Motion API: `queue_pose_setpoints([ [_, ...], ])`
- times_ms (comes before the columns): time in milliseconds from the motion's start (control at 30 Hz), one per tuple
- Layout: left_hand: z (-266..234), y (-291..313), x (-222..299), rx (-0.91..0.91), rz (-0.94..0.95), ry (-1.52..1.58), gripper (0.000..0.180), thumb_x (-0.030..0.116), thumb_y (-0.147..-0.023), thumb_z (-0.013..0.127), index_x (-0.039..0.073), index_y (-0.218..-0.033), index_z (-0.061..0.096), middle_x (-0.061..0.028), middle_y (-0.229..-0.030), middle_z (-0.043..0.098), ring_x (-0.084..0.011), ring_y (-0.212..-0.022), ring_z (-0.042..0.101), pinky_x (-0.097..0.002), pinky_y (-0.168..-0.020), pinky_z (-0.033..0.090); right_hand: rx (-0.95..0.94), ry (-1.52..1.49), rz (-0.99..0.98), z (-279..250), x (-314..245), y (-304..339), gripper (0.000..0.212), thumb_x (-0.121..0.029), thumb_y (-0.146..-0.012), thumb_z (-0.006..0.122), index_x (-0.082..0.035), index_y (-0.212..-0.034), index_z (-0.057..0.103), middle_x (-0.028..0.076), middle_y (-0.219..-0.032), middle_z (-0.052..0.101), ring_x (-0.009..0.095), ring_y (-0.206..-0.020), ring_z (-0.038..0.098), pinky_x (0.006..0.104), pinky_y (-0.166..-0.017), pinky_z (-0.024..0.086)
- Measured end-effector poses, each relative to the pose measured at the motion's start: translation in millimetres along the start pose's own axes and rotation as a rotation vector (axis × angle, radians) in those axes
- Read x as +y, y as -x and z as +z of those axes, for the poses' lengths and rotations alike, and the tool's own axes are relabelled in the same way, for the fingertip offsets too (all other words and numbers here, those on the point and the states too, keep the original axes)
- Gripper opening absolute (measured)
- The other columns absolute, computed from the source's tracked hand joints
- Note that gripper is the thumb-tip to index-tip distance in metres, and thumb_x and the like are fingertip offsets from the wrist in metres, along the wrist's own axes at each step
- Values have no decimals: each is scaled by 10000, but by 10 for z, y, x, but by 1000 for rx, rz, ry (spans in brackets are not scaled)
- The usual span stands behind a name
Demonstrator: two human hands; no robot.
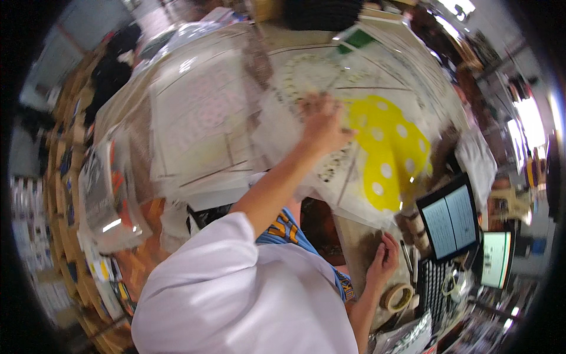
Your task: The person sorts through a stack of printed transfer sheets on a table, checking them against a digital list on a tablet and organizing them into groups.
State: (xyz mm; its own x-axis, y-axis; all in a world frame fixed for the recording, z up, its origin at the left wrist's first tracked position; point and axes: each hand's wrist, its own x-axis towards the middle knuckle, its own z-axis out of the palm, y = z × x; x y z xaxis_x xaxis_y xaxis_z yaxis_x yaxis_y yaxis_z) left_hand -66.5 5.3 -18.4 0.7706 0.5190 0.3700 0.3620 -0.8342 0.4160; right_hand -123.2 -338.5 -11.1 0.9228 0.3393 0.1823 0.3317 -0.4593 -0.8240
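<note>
My left hand (324, 125) reaches out over the table, its blurred fingers spread on a translucent sheet (277, 127). Just right of it lies a glossy yellow piece with white dots (392, 153), on or under clear film. Dark and pale markings show through the film around that hand. To the left is another translucent sheet with pale pink lettering (206, 112). My right hand (383, 259) rests by the table's near right edge, fingers loosely bent and apart, with nothing visible in it. It is nearest to a roll of tape (398, 297) and some pens (408, 259).
A tablet-like screen (449, 217), a keyboard (433, 289) and a second screen (495, 259) stand at the right. Plastic-wrapped sheets (112, 194) hang at the left edge. A dark bundle (321, 13) sits at the far side. Shelves (65, 224) line the left.
</note>
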Motion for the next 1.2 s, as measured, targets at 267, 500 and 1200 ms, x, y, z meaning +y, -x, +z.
queue_pose_setpoints([
  [267,240,-615,-199,-11,3,489,676,441,-793,703,75,-1334,529,-222,-1447,407,-361,-1345,392,-441,-1111,319,-25,83,-92,-43,141,0,193,-19,-913,525,23,-1051,654,182,-1137,634,310,-1064,600,373,-925,464],
  [500,156,-110,-948,-12,-106,-31,754,507,-917,553,-10,-1435,370,-265,-1506,300,-403,-1429,202,-462,-1170,177,51,87,-107,-83,42,-70,146,-83,-841,657,-53,-982,681,125,-1076,655,312,-1011,611,385,-888,490],
  [1200,91,-226,-1517,-132,-23,-226,749,577,-972,393,9,-1457,340,-303,-1464,340,-413,-1396,281,-424,-1127,280,-3,108,-114,-127,208,-365,235,-273,-853,642,-62,-754,618,105,-775,599,317,-706,625,429,-650,503],
])
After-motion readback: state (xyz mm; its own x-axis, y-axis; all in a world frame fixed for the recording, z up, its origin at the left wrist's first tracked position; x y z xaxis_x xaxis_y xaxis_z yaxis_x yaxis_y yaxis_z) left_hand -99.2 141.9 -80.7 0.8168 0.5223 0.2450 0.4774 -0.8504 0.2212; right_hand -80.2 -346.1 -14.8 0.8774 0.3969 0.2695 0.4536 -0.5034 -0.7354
